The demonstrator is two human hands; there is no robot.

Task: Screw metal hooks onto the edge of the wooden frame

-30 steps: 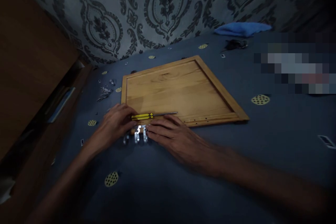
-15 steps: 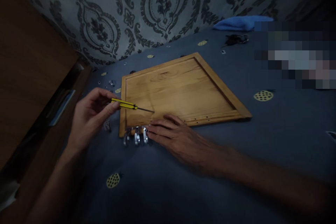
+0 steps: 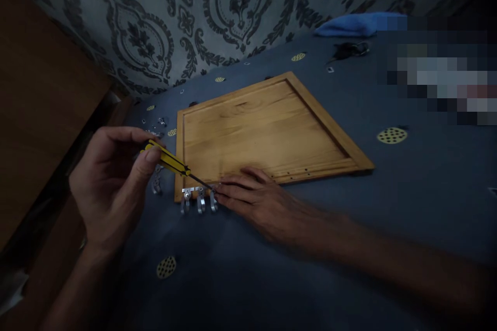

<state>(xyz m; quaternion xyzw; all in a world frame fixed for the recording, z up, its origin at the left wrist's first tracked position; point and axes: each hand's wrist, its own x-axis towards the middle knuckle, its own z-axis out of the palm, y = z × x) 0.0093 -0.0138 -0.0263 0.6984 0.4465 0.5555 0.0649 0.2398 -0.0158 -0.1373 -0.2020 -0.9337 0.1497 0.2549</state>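
My left hand (image 3: 111, 186) pinches the handle of a yellow-and-black screwdriver (image 3: 169, 159) between thumb and fingers. The thin shaft slopes down to the right, its tip at the rightmost of three metal hooks (image 3: 201, 201) along the near left edge of a framed wooden board (image 3: 252, 129). Flat on that same edge rests my right hand (image 3: 260, 201), fingers stretched out, fingertips against the rightmost hook. Those fingertips partly hide the hook's base, so I cannot tell whether the tip sits in a screw. Small dark holes show in the edge right of my right hand.
Beneath the board lies a dark blue cloth (image 3: 310, 248) with a pineapple print. Several loose metal pieces (image 3: 157, 181) lie left of the board. A blue cloth bundle (image 3: 349, 26) and a small black object (image 3: 349, 50) are at the back right. Brown wooden furniture (image 3: 42, 93) stands on the left.
My left hand has moved left and tilted the screwdriver more steeply, bringing its tip from over the board down to the rightmost hook. My right hand stays in place on the edge.
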